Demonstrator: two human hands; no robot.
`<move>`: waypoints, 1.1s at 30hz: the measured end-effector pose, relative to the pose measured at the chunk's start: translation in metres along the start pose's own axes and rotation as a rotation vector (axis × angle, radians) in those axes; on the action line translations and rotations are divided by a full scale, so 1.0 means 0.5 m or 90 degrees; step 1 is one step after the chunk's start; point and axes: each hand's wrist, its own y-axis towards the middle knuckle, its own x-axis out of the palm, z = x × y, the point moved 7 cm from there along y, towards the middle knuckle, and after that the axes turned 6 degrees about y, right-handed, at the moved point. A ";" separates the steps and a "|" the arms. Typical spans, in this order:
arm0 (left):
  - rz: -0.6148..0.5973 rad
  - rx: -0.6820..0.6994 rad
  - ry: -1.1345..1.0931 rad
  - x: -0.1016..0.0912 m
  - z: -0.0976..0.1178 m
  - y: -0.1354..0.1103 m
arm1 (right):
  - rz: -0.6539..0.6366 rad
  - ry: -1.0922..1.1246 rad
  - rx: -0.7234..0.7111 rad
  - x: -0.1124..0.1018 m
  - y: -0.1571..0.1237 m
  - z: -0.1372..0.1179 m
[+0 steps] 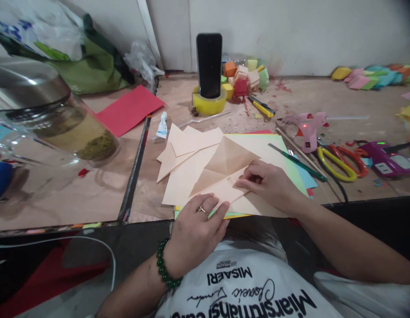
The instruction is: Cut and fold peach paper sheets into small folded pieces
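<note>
Head view, folded cream paper (226, 152) by the near edge of the tabletop (353, 101), peak toward the far edge, long axis slanting near-left to far-right, left hand (202, 225) spread across its near-left side, right hand (266, 179) pinching it at right.

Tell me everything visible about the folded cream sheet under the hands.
The folded sheet looks like plain, matte cream paper. Creases meet near its middle; the far part comes to a point, and a flap is turned over on the near side. It lies atop larger sheets. The left hand rests on the near edge; the right hand, curled, touches the flap; whether it pinches is unclear.
</note>
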 end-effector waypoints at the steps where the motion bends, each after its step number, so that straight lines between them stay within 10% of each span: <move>1: -0.001 0.001 -0.001 0.000 0.001 -0.001 | -0.004 -0.001 0.000 0.001 0.000 0.000; 33: -0.101 0.031 0.013 0.014 0.018 0.019 | 0.026 -0.139 -0.055 -0.065 -0.047 0.033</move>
